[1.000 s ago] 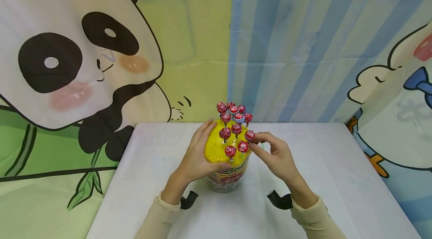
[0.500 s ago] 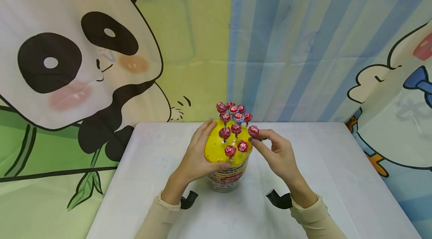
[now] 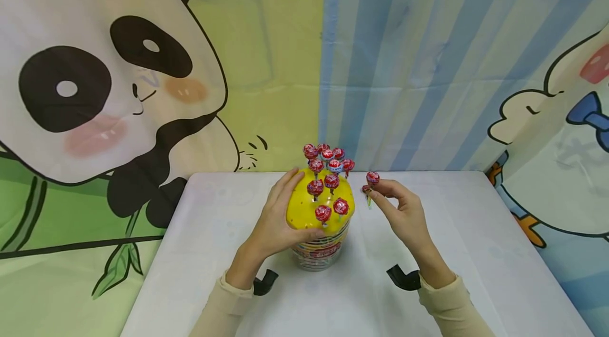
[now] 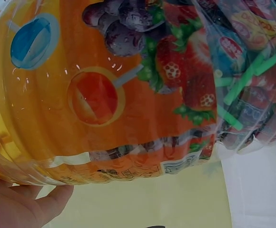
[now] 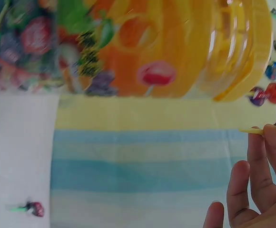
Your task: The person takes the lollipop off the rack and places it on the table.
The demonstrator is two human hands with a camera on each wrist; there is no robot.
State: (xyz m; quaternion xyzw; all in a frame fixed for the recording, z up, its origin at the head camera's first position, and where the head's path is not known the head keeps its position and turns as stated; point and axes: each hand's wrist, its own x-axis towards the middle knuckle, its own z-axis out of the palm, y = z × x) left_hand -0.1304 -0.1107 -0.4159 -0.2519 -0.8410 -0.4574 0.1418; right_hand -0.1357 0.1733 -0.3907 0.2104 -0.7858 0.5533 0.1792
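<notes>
A clear candy jar [image 3: 317,258] with a yellow lid [image 3: 301,211] stands upright on the table. Red-wrapped lollipops [image 3: 331,181] stick up from holes across the lid. My left hand [image 3: 273,221] grips the lid's left side, its thumb along the front; the left wrist view shows its fingers at the lid end of the jar [image 4: 142,118]. To the right of the lid, my right hand [image 3: 402,215] pinches a lollipop [image 3: 373,178] by its stick, apart from the jar. In the right wrist view its yellow stick [image 5: 251,130] shows between thumb and finger, while the candy is mostly hidden.
Another lollipop [image 5: 35,208] with a green stick lies on the white table [image 5: 14,156], to the right of the jar. More wrapped candy [image 4: 252,95] fills the jar's lower part. A printed curtain [image 3: 266,62] hangs behind the table.
My right hand has drawn the lollipop out of the lid's right side and moved away to the right with it. The lollipop on the table now shows. My left hand stays on the lid.
</notes>
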